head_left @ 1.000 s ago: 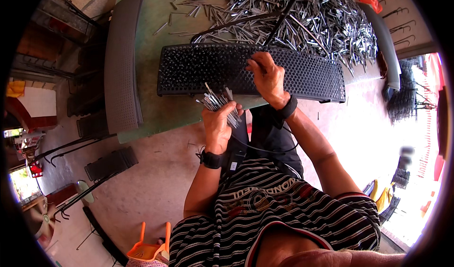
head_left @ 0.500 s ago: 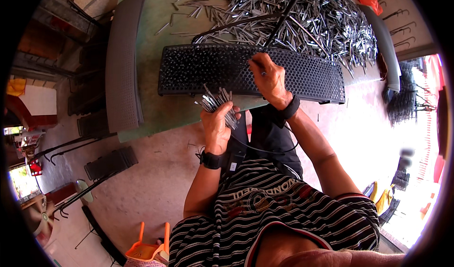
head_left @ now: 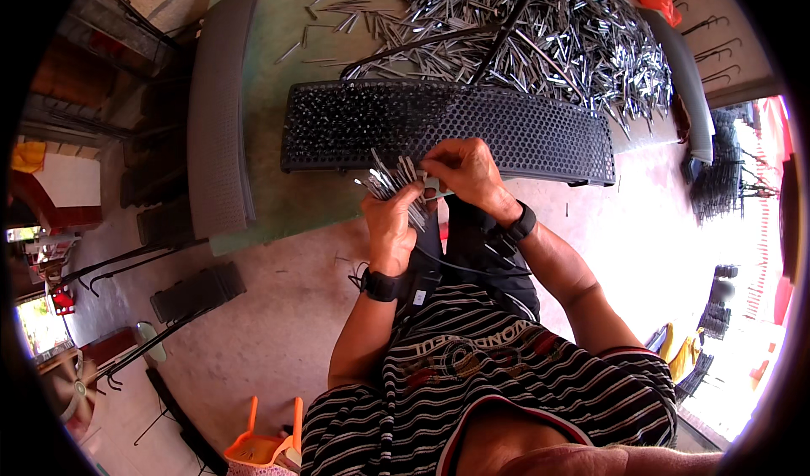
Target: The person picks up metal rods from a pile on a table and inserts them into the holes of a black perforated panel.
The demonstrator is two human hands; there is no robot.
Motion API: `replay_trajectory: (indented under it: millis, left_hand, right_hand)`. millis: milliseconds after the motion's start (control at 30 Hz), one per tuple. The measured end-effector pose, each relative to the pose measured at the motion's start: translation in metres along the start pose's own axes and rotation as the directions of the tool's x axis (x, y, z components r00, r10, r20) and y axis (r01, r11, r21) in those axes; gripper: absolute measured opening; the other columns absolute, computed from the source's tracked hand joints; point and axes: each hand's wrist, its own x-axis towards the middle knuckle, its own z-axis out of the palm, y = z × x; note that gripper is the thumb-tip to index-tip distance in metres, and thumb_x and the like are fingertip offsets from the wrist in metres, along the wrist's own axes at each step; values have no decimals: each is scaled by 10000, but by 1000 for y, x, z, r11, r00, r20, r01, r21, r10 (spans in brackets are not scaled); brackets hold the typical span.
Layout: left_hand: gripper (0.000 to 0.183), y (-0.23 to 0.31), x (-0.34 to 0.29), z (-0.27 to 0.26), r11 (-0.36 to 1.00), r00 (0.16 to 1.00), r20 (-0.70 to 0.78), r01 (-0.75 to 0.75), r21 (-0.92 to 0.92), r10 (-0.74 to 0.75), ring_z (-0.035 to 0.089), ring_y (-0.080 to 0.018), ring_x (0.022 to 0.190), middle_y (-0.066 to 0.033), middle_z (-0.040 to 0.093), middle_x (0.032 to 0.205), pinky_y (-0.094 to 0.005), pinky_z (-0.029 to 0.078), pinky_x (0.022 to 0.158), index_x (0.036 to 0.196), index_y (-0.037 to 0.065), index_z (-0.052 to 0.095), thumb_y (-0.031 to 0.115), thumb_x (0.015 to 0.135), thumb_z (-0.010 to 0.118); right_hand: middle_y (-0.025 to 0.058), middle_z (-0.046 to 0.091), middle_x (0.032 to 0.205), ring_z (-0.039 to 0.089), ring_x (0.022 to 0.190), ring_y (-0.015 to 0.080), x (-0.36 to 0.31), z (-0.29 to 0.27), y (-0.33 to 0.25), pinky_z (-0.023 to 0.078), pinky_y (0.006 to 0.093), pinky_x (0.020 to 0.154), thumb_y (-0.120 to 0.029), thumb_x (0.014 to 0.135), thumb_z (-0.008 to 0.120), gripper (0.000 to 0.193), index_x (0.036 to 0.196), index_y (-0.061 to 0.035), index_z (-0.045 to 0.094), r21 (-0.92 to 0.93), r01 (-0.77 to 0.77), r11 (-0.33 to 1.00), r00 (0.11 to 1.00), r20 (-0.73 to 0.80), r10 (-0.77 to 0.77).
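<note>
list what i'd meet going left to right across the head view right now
Fan → stacked grey perforated panels → left hand gripping a bundle of metal strips → right hand → yellow item at lower right.

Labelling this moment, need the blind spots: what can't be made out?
All in the head view:
Count of metal strips in the left hand: they overlap, and its fingers cover part.
Whether the right hand pinches one: too small, its own fingers in the way.
Pile's far side: cut by top edge.
Fan blades: blurred.
</note>
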Motion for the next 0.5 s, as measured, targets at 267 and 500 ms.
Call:
replay_trajectory:
  millis: [267,500]
  left_hand:
    - [174,-1,5,-10,999,999,-30,-13,35,14,635,-239,622,-87,621,785,-350,536,502,912,8,595,-46,749,625]
    - [194,5,2,-8,999,998,-47,-32,44,34,628,-238,601,-93,613,802,-341,537,492,924,4,577,-49,743,621]
  right_hand:
    - [100,651,699,664,654,132,12,12,-1,494,230,522,-8,810,600,74,869,19,564,56,302,952,891,-370,-261]
    - [115,634,747,648,618,243,18,17,12,497,301,516,3,793,602,86,869,-18,567,-265,388,883,840,-292,-457]
